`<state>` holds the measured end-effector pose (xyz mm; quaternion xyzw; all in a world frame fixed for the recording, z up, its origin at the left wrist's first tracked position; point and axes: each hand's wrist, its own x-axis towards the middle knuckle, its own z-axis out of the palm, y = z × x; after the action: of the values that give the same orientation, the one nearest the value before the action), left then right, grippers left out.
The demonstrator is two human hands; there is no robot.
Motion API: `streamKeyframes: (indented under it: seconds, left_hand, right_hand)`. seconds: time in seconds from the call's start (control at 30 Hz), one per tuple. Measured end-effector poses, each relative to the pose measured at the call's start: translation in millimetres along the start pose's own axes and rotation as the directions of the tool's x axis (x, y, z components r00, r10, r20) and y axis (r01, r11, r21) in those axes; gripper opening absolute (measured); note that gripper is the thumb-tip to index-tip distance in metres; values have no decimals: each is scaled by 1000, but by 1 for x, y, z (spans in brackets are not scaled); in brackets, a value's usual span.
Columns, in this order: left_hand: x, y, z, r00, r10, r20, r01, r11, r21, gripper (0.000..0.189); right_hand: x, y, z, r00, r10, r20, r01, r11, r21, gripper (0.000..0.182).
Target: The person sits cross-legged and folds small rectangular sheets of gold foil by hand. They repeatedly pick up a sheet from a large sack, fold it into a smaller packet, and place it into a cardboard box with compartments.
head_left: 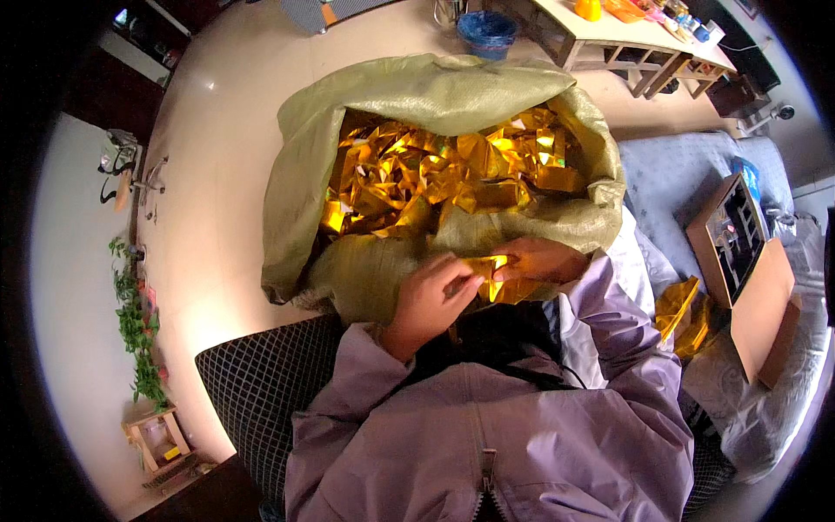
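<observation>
Both of my hands meet at the near rim of a large olive woven sack (372, 261). Between them is a piece of gold foil paper (497, 269), partly folded. My left hand (434, 297) pinches its left side between thumb and fingers. The right side of the foil is gripped by my right hand (541, 261). Inside the sack lies a heap of folded gold foil pieces (417, 176), many with pointed corners. The lower part of the held foil is partly hidden by my fingers.
To my right, loose gold foil sheets (682, 316) lie beside an opened cardboard box (750, 313) on a covered seat (672, 163). A blue bin (486, 36) and a wooden table (587, 32) stand beyond the sack. Green plants (137, 326) line the left wall.
</observation>
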<state>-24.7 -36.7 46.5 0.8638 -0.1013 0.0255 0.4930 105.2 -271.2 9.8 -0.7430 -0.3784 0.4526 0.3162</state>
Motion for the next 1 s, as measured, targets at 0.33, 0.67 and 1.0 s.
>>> streamKeyframes:
  seconds: [0.33,0.67,1.0]
  left_hand:
    - [12,-23,23,993,24,112,-73,885,460,53]
    - [11,-21,24,991,81,107,-122,873,473,47]
    - [9,-19,24,990,113,84,-139,877,460,41]
  right_hand:
    - [-10,6,36,844,-173,-508,44,966,-255,60]
    - [-47,-9,58,663,-250,-706,-186,858,-479,44]
    - [-41,-4,63,601,-276,-750,-157,879,-449,39]
